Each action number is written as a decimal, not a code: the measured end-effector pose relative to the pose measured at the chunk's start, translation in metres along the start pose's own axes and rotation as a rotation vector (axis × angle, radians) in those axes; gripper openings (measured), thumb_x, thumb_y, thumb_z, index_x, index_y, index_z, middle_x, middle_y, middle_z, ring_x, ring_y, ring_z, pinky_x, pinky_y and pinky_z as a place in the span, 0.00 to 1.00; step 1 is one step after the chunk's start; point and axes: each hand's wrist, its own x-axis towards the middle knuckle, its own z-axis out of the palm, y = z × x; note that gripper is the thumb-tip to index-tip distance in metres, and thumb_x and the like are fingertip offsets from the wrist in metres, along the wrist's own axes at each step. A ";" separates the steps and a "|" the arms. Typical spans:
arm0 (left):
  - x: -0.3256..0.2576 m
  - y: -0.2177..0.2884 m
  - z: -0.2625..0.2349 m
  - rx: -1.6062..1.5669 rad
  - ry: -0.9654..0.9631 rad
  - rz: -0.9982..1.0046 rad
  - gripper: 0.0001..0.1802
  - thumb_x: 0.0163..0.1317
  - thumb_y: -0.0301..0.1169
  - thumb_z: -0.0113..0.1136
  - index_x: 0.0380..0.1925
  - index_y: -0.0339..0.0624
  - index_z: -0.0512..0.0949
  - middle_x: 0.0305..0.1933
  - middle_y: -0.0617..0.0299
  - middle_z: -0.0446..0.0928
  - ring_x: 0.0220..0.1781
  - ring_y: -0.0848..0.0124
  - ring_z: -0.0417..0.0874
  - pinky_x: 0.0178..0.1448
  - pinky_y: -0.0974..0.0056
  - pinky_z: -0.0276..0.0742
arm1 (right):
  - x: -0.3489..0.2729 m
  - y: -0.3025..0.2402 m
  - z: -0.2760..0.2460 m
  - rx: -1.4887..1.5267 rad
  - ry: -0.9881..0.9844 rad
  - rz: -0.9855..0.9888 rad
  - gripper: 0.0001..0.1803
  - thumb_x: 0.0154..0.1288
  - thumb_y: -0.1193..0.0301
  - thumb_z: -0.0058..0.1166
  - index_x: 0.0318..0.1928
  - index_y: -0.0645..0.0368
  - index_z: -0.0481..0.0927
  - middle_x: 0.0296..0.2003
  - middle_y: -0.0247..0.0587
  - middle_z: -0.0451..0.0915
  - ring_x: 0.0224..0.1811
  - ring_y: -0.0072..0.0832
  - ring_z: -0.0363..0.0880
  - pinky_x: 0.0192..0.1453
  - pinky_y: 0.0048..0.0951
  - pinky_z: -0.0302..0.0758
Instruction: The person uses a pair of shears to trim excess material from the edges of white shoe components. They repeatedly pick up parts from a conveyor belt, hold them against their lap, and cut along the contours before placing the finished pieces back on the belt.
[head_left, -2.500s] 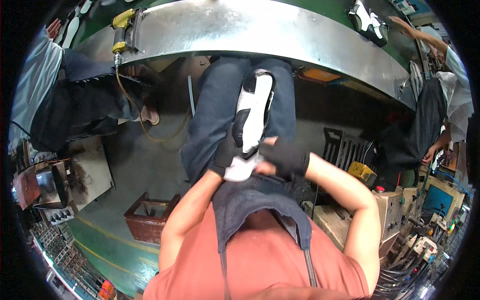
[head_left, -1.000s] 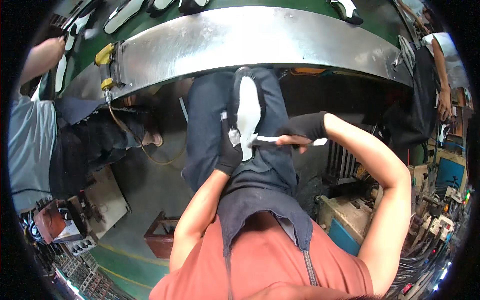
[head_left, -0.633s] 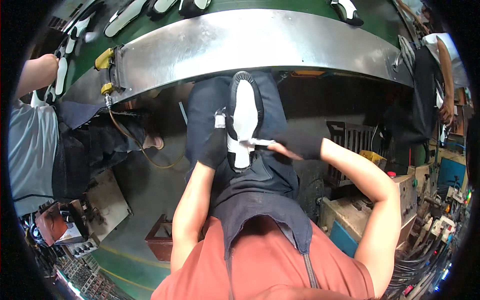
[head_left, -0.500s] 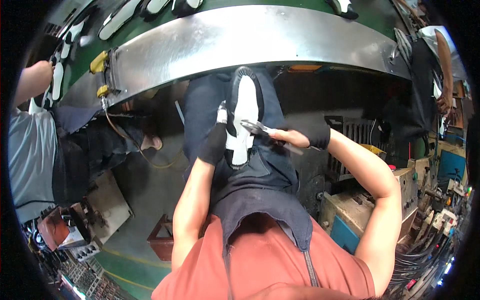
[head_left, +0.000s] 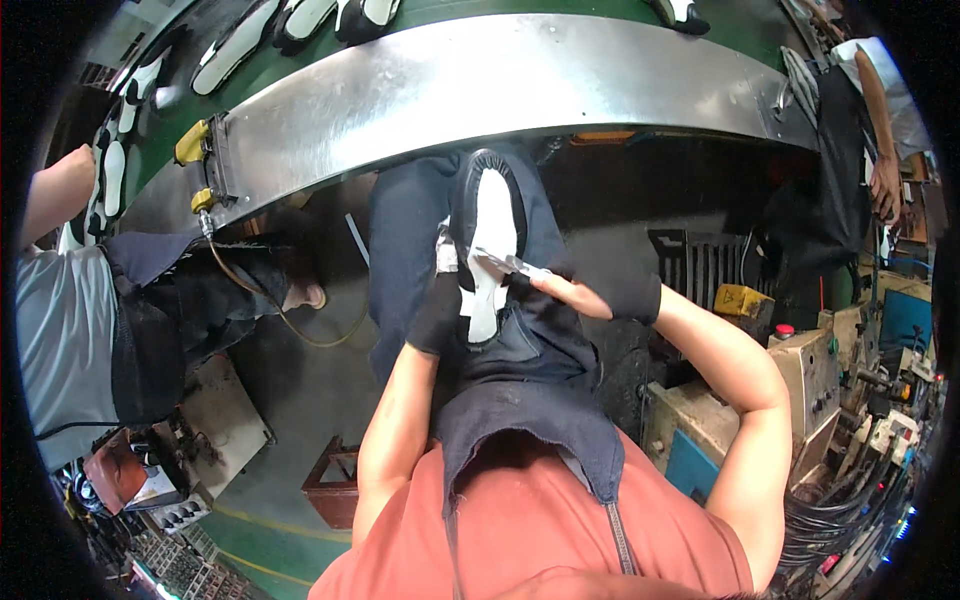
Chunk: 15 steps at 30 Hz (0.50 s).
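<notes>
A black shoe upper (head_left: 462,212) lies bottom up across my lap, its pleated edge drawn around the toe. The white insole (head_left: 494,215) faces up along its length. My left hand (head_left: 444,280), in a black fingerless covering with pale wrapping on a finger, is closed against the left side of the shoe. My right hand (head_left: 585,293), with a black wrist covering, is closed on metal pincers (head_left: 512,264). The jaws meet the middle of the insole; whether they grip anything is too small to tell.
A metal bench edge (head_left: 420,85) curves ahead, with more shoes (head_left: 305,15) on the green surface behind it. A yellow tool (head_left: 193,142) with a hose hangs at left. Co-workers sit at left and stand at far right. A machine box with a red button (head_left: 784,331) is at right.
The shoe has shifted slightly toward me on my lap. My right hand and the pincers have moved a little left and down, and the pincers' angle has changed.
</notes>
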 end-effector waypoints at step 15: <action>0.033 -0.029 -0.034 0.974 0.224 0.550 0.34 0.65 0.48 0.50 0.62 0.38 0.56 0.57 0.41 0.68 0.58 0.47 0.71 0.57 0.55 0.69 | -0.018 -0.035 -0.004 -0.619 0.115 -0.055 0.19 0.64 0.55 0.49 0.29 0.60 0.75 0.24 0.48 0.76 0.26 0.43 0.77 0.31 0.41 0.74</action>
